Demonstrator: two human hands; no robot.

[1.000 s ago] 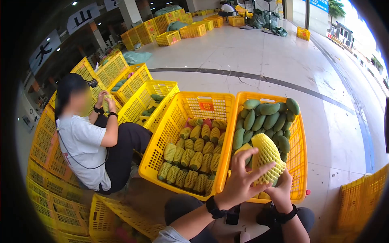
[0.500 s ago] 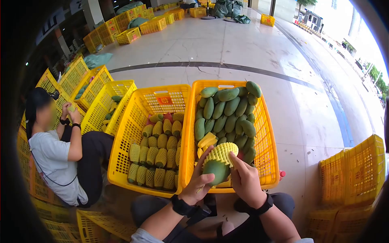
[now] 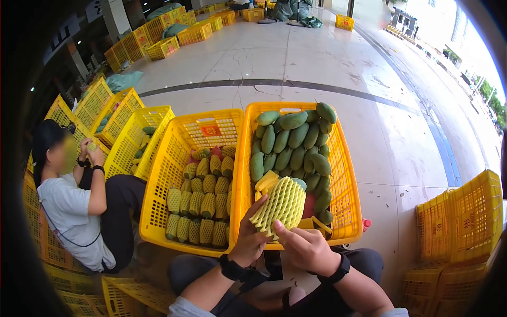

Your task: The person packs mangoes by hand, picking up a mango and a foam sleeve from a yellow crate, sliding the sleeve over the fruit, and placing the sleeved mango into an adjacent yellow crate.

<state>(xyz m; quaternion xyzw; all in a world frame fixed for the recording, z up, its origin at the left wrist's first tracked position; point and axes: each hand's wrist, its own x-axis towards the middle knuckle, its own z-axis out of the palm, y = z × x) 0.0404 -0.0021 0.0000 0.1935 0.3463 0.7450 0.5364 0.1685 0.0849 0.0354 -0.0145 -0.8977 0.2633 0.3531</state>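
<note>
A green mango in a pale yellow foam net sleeve point(image 3: 282, 206) is in front of me, above the near end of the right crate. My left hand point(image 3: 248, 238) is wrapped round its left side and underside. At the sleeve's lower edge, my right hand point(image 3: 309, 248) pinches the netting between thumb and finger. The net covers nearly all of the fruit. Behind it, bare green mangoes point(image 3: 298, 136) are piled in the right yellow crate point(image 3: 346, 206). Folded yellow foam sleeves point(image 3: 266, 181) lie at that crate's left side.
The left yellow crate point(image 3: 153, 206) holds rows of netted mangoes point(image 3: 208, 184). Further left, a seated person point(image 3: 74, 195) handles a small netted fruit beside more crates point(image 3: 134, 142). Stacked crates point(image 3: 459, 222) stand at right. A red bottle cap point(image 3: 366, 224) shows by the right crate.
The foam net now covers the mango's lower part, which was bare green before. My right hand has moved down and left to the sleeve's lower edge. The left hand still holds the fruit.
</note>
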